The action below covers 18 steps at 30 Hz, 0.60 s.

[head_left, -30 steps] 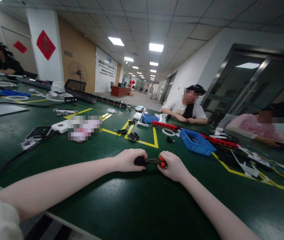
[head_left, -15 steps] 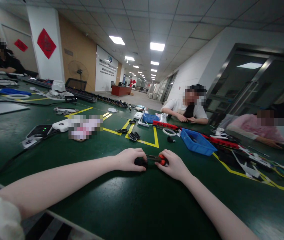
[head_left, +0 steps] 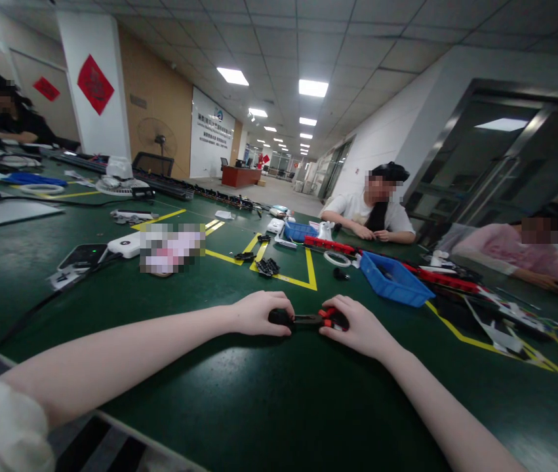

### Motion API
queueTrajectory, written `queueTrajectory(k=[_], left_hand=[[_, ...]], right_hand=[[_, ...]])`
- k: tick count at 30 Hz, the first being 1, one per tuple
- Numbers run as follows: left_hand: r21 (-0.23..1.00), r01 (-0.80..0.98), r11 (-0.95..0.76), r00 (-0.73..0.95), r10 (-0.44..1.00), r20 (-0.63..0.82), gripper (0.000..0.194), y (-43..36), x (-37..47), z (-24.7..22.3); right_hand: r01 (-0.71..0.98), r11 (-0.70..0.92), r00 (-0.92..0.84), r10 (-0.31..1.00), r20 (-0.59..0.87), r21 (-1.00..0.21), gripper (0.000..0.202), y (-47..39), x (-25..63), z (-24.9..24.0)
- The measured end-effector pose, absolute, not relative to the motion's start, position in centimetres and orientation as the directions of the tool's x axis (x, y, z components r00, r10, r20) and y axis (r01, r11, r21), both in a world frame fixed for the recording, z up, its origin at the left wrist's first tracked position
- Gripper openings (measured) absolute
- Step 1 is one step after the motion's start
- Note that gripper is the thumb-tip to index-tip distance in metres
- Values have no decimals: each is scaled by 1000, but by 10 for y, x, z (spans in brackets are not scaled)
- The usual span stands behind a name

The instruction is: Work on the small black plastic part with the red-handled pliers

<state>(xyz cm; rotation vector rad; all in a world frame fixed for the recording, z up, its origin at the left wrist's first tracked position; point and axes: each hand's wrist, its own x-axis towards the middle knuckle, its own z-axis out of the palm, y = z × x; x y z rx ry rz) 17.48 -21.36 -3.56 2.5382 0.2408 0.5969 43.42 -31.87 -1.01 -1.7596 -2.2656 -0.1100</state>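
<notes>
- Green mat across the table, both forearms stretched out over it, hands meeting near the middle.
- Left hand: fingers curled shut around a small black part, pressed down against the mat.
- Right hand: fingers closed on the red and black handles of a pair of pliers, nose pointing left and meeting the black part.
- Compared with a second ago: pliers lower and flatter on the mat, red handle more covered by the right fingers, both hands shifted slightly right in view; grip on either side unchanged.
- Judged from that: same squeezing or pulling on the black part carried on, nothing released, part not visibly separated or altered.
- Beyond the hands: yellow tape lines, a few loose black parts inside them, a white ring, a blue bin to the right.
- Further left: white power bank with a cable trailing toward the near edge.
- Across the table: two seated people, their own hands resting on the far side, well apart from the pliers.
</notes>
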Motion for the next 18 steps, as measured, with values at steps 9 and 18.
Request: queueTrajectory(k=[9, 18], left_hand=[[493, 20, -870, 893, 237, 383, 29, -211, 174, -36], [477, 54, -877, 884, 264, 385, 31, -213, 174, -35]], right_hand=[[980, 188, -174, 967, 189, -60, 51, -317, 456, -11], [994, 86, -70, 977, 202, -69, 55, -315, 467, -20]])
